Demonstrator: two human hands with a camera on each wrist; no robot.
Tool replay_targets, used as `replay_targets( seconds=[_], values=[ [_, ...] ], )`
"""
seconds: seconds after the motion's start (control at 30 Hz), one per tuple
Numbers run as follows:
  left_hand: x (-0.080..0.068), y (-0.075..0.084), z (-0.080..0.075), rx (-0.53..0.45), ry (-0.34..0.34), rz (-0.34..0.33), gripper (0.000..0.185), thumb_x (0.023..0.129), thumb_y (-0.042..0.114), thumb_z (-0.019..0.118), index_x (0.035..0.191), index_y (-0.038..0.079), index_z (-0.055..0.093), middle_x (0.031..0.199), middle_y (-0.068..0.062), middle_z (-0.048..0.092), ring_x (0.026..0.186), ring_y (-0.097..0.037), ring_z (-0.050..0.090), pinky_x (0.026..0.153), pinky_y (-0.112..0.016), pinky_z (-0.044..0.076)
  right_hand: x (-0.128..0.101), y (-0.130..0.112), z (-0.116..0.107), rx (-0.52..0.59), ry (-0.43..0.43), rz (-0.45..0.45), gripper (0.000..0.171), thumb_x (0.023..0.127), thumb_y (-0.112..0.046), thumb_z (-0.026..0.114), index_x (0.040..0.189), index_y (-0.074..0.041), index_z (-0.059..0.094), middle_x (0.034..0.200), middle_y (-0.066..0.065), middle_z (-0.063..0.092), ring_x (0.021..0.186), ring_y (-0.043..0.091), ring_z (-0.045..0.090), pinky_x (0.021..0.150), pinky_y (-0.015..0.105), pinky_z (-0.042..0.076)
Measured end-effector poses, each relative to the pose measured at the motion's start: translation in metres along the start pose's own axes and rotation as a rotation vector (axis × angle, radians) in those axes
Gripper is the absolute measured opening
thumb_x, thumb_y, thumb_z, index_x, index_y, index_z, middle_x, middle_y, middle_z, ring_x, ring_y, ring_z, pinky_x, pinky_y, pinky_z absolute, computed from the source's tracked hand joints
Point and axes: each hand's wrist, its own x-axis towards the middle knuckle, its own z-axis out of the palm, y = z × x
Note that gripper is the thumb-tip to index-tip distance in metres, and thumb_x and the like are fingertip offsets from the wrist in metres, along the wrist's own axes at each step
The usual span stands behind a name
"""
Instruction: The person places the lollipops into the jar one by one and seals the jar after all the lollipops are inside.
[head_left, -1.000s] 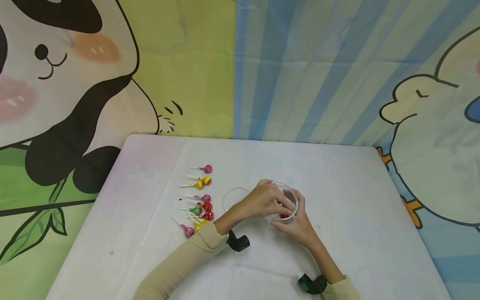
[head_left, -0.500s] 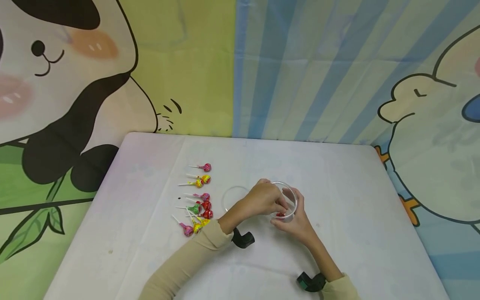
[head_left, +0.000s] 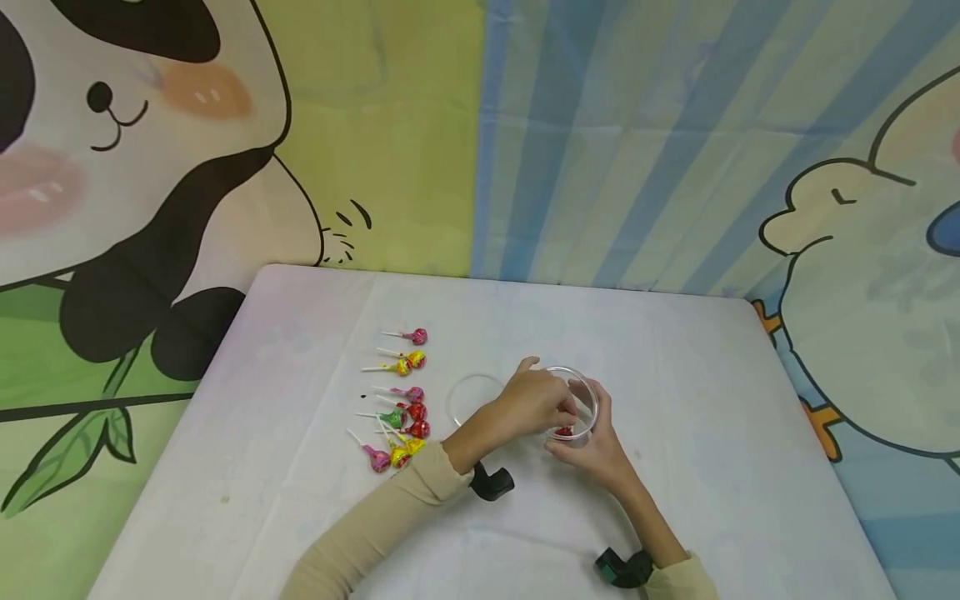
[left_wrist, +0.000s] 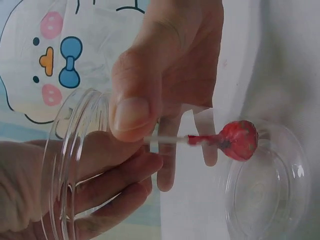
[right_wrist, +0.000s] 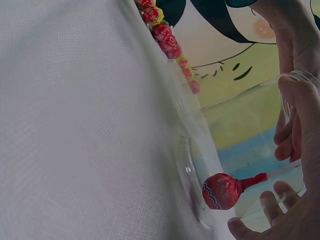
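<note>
A clear plastic jar point(head_left: 591, 414) is tilted, with its mouth toward my left hand point(head_left: 534, 402). My right hand point(head_left: 596, 450) grips the jar, thumb on one side and fingers point(right_wrist: 272, 207) on the other. Inside lies a red-wrapped lollipop point(left_wrist: 239, 141), its candy head near the base. My left hand reaches in through the mouth. Its thumb and curled fingers point(left_wrist: 112, 205) meet at the lollipop's white stick point(left_wrist: 167, 139); the right thumb point(left_wrist: 132, 117) hides the stick's end.
Several lollipops in pink, yellow, red and green wrappers, including a green lollipop point(head_left: 393, 417), lie left of the hands on the white table point(head_left: 315, 500). A clear round lid point(head_left: 452, 398) rests partly behind the left forearm. Cartoon-printed cloth point(head_left: 375, 150) stands behind.
The left hand's fingers, straighter a second ago, are now more curled inside the jar. The left wrist has shifted slightly right. The right hand keeps its grip on the jar.
</note>
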Motion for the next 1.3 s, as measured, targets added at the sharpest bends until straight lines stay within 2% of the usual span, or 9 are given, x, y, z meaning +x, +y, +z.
replay_targets(
  seconds=[0.1,0.23,0.33,0.43,0.63,0.83,0.97,1.1,1.3],
  values=[
    [-0.006,-0.002,-0.001,0.049,0.087,0.031,0.013,0.087,0.032,0.072,0.098,0.028,0.078,0.087,0.017,0.074,0.092,-0.005,0.064,0.116,-0.055,0.024,0.001,0.002,0.0,-0.009,-0.002,-0.003,0.104,0.07,-0.006,0.084,0.147,-0.013,0.014,0.153,0.018,0.03,0.135,0.021,0.035,0.106,0.029,0.039],
    [-0.03,-0.014,-0.006,0.059,0.335,0.135,0.015,0.087,0.028,0.072,0.102,0.026,0.076,0.095,0.013,0.074,0.096,-0.008,0.063,0.115,-0.051,0.03,0.0,0.001,0.001,-0.012,0.0,-0.006,0.105,0.069,-0.004,0.084,0.147,-0.01,0.013,0.152,0.022,0.03,0.138,0.036,0.033,0.107,0.06,0.032],
    [-0.061,-0.031,-0.013,-0.013,0.492,0.187,0.018,0.085,0.021,0.075,0.103,0.021,0.076,0.1,0.009,0.074,0.1,-0.011,0.063,0.11,-0.044,0.039,0.0,0.0,0.003,-0.002,0.016,-0.012,0.105,0.067,-0.003,0.085,0.146,-0.008,0.015,0.15,0.024,0.031,0.139,0.043,0.03,0.108,0.066,0.025],
    [-0.099,-0.056,-0.014,-0.055,0.577,0.135,0.022,0.082,0.015,0.078,0.103,0.017,0.076,0.101,0.005,0.074,0.1,-0.014,0.062,0.104,-0.041,0.045,0.0,-0.001,0.004,0.003,0.022,-0.002,0.106,0.066,-0.004,0.086,0.146,-0.01,0.016,0.15,0.021,0.033,0.139,0.043,0.031,0.109,0.065,0.025],
    [-0.174,-0.107,0.0,-0.07,0.619,-0.114,0.028,0.075,0.011,0.083,0.102,0.013,0.075,0.1,0.001,0.073,0.102,-0.02,0.059,0.092,-0.043,0.046,-0.001,-0.002,0.001,-0.013,0.017,0.044,0.108,0.066,-0.008,0.087,0.147,-0.017,0.016,0.151,0.014,0.034,0.138,0.04,0.035,0.108,0.062,0.028],
    [-0.234,-0.132,0.014,-0.074,0.575,-0.401,0.03,0.076,0.009,0.081,0.105,0.016,0.074,0.104,0.0,0.072,0.106,-0.021,0.056,0.092,-0.048,0.043,-0.001,-0.001,0.0,-0.032,0.01,0.048,0.109,0.067,-0.009,0.087,0.148,-0.017,0.015,0.151,0.014,0.034,0.138,0.039,0.036,0.108,0.06,0.03],
    [-0.256,-0.14,0.016,-0.075,0.609,-0.441,0.03,0.075,0.003,0.08,0.103,0.012,0.074,0.103,-0.003,0.072,0.105,-0.023,0.056,0.091,-0.048,0.04,-0.002,-0.001,0.0,-0.038,0.011,0.042,0.108,0.067,-0.008,0.087,0.148,-0.016,0.016,0.151,0.015,0.034,0.138,0.039,0.036,0.11,0.046,0.032],
    [-0.265,-0.144,0.018,-0.037,0.642,-0.429,0.031,0.072,-0.001,0.08,0.1,0.011,0.074,0.1,-0.005,0.073,0.102,-0.026,0.057,0.09,-0.049,0.039,-0.001,-0.001,0.0,-0.042,0.014,0.047,0.107,0.067,-0.009,0.087,0.147,-0.017,0.017,0.151,0.016,0.035,0.138,0.037,0.036,0.107,0.027,0.034],
    [-0.269,-0.144,0.022,0.0,0.628,-0.434,0.031,0.071,0.0,0.081,0.099,0.012,0.074,0.099,-0.006,0.073,0.1,-0.028,0.059,0.09,-0.053,0.041,-0.001,0.001,0.001,-0.051,0.022,0.038,0.108,0.066,-0.008,0.088,0.147,-0.015,0.017,0.15,0.015,0.036,0.138,0.038,0.037,0.108,0.051,0.034]
  ],
)
